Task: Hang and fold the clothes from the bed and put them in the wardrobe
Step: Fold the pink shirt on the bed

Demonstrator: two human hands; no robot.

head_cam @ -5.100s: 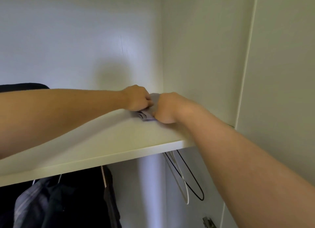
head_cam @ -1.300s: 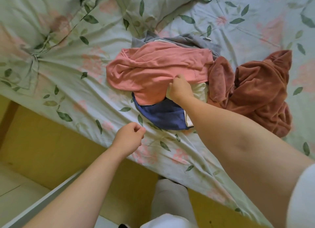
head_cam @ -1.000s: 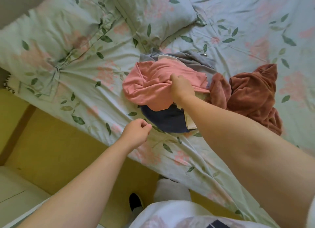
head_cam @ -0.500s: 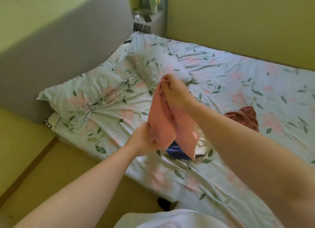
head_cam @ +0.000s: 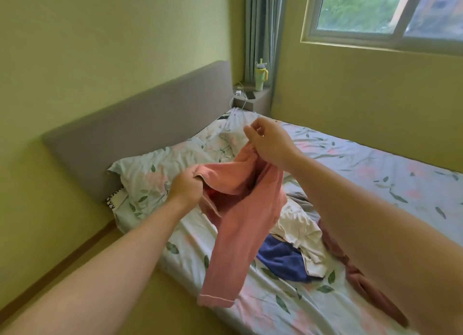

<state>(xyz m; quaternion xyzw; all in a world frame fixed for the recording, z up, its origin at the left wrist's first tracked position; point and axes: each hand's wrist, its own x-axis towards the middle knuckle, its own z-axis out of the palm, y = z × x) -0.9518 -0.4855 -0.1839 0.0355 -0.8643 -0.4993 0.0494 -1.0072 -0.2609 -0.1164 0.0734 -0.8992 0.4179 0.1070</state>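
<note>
Nearest the camera, two bare forearms reached out over the edge of the bed (head_cam: 275,307), whose sheet was pale with a leaf and flower print. Between them hung the pink garment (head_cam: 240,222), lifted clear of the mattress. One long tube of it, a sleeve or a leg, dropped down to a hemmed cuff above the near edge of the bed.

On the sheet behind and to the right of it lay a loose heap of clothes. A navy blue garment (head_cam: 280,259) was nearest, with a crumpled white garment (head_cam: 298,222) overlapping it. A rust-red garment (head_cam: 360,282) trailed towards the right, partly hidden by the right forearm. A bit of grey cloth (head_cam: 300,199) showed at the back.

The left hand (head_cam: 186,188) was clenched round one edge of the pink garment, at its opening. The right hand (head_cam: 270,144), higher and further out, grasped the bunched top of the same garment under its curled fingers.

Beyond the hands a pillow (head_cam: 147,177) in the same print leaned against the grey padded headboard (head_cam: 140,134). At the head of the bed a grey ledge (head_cam: 250,103) carried a dark phone (head_cam: 250,94), a white charger (head_cam: 238,93) with its cable, and a lidded yellow-handled tumbler (head_cam: 260,76) with a straw; its contents could not be seen. A grey curtain (head_cam: 263,29) hung behind it, beside a window (head_cam: 390,11) in the green wall.
</note>
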